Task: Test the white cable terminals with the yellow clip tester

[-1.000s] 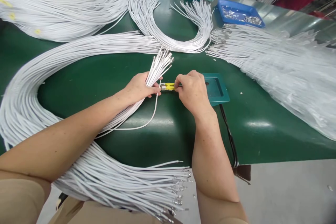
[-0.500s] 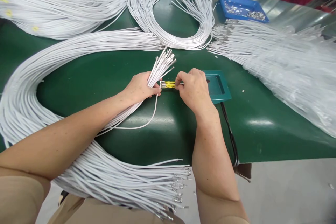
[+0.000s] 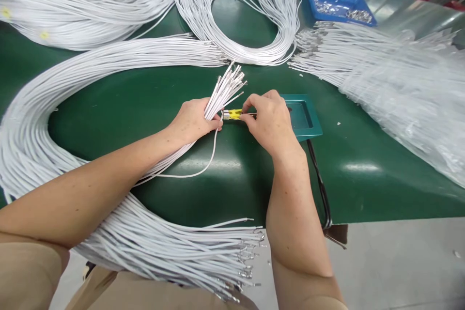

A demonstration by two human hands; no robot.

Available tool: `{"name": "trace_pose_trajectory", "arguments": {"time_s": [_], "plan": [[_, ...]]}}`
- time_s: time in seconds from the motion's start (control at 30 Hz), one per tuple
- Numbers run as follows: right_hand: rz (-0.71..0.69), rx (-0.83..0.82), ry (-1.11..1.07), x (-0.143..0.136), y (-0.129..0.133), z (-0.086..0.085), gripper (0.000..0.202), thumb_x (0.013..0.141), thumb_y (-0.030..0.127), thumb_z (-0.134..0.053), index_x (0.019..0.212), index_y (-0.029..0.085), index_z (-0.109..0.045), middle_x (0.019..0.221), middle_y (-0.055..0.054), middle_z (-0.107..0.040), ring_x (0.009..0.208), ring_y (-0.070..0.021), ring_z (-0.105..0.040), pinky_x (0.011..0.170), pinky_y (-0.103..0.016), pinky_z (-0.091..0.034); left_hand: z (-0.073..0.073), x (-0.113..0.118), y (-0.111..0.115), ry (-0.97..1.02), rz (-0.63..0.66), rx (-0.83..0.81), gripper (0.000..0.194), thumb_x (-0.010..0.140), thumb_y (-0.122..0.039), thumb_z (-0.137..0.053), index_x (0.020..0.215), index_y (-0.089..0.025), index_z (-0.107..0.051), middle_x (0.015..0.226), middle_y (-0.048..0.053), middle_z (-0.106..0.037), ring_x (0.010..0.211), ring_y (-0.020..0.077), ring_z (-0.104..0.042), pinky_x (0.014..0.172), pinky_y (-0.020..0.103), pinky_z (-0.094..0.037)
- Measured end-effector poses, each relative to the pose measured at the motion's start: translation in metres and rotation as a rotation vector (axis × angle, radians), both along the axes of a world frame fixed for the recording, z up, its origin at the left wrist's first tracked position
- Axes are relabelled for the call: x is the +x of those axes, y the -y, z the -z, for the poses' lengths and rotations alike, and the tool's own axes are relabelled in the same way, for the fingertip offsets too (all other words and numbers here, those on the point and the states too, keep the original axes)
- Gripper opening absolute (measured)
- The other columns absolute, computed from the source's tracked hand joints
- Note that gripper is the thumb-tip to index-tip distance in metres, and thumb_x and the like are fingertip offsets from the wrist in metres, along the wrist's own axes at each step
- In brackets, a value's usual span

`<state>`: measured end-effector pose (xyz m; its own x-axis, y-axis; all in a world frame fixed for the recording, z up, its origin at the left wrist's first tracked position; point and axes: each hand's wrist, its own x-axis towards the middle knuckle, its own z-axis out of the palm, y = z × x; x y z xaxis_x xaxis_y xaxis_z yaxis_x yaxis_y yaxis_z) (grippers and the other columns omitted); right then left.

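A bundle of white wires (image 3: 223, 89) with metal-tipped ends fanning up and to the right is wrapped in my left hand (image 3: 198, 118). One single white wire (image 3: 209, 164) loops below the bundle and rises to my left fingertips, beside the silver end of a small yellow fixture (image 3: 232, 114). At the fixture's right side is my right hand (image 3: 269, 118), its thumb and index finger bent close together. Something thin shows between them, too small to name. A green tray-shaped device (image 3: 308, 131) sits behind this hand, which partly hides it.
A long curved bundle of white wires (image 3: 31, 116) sweeps around the left, its tips (image 3: 250, 256) hanging past the front edge. More wires (image 3: 240, 51) lie behind, and plastic-covered ones (image 3: 392, 77) on the right. A blue tray (image 3: 312, 2) holds small metal parts. A black cable (image 3: 321, 189) runs over the edge.
My right thumb and index finger have parted slightly at the yellow fixture, showing more of it. My left hand stays on the bundle. The view has shifted a little.
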<state>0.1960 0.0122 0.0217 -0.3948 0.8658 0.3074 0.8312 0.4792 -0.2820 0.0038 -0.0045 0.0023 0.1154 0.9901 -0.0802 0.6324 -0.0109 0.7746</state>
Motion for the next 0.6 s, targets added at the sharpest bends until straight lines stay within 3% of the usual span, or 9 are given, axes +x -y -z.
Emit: {"name": "trace_pose_trajectory", "arguments": {"time_s": [0.1,0.2,0.4,0.5,0.6], "plan": [[0.014,0.03,-0.136,-0.004,0.004,-0.01,0.009,0.082,0.017,-0.057,0.085,0.019,-0.065,0.087,-0.006,-0.067,0.092,-0.025,-0.054,0.081,-0.037,-0.041,0.002,-0.002,-0.001,0.072,-0.018,-0.053,0.035,0.068,-0.025,-0.07,0.102,-0.017,-0.069,0.074,0.001,-0.075,0.075,0.0214,-0.07,0.076,0.034,-0.052],[0.006,-0.034,-0.207,-0.013,0.009,-0.015,0.012,0.086,0.02,-0.055,0.085,0.018,-0.067,0.085,-0.005,-0.068,0.085,-0.0212,-0.057,0.078,-0.034,-0.042,0.003,-0.005,-0.003,0.17,-0.021,-0.122,0.038,0.067,-0.026,-0.072,0.103,-0.015,-0.069,0.074,0.002,-0.074,0.063,0.0192,-0.067,0.066,0.032,-0.053],[-0.386,-0.317,-0.123,-0.046,0.028,-0.007,0.017,0.089,0.02,-0.056,0.087,0.018,-0.072,0.09,-0.004,-0.071,0.086,-0.0166,-0.061,0.079,-0.03,-0.044,-0.001,-0.015,-0.003,0.155,-0.095,-0.047,0.037,0.061,-0.024,-0.075,0.097,-0.017,-0.073,0.083,0.002,-0.073,0.082,0.0221,-0.068,0.081,0.033,-0.052],[-0.504,-0.324,0.03,-0.061,0.039,0.0,0.018,0.089,0.022,-0.058,0.083,0.016,-0.073,0.089,-0.008,-0.07,0.091,-0.02,-0.061,0.083,-0.033,-0.045,-0.004,-0.02,-0.004,0.235,-0.132,-0.072,0.03,0.062,-0.025,-0.076,0.091,-0.017,-0.073,0.093,0.004,-0.074,0.084,0.0205,-0.068,0.082,0.032,-0.051],[-0.559,-0.279,0.143,-0.07,0.047,0.005,0.018,0.088,0.023,-0.059,0.078,0.015,-0.072,0.081,-0.011,-0.069,0.088,-0.0236,-0.061,0.085,-0.038,-0.045,-0.006,-0.022,-0.003,0.404,-0.098,-0.178,0.028,0.067,-0.027,-0.076,0.092,-0.017,-0.072,0.089,0.005,-0.073,0.076,0.0176,-0.067,0.071,0.029,-0.051]]}}
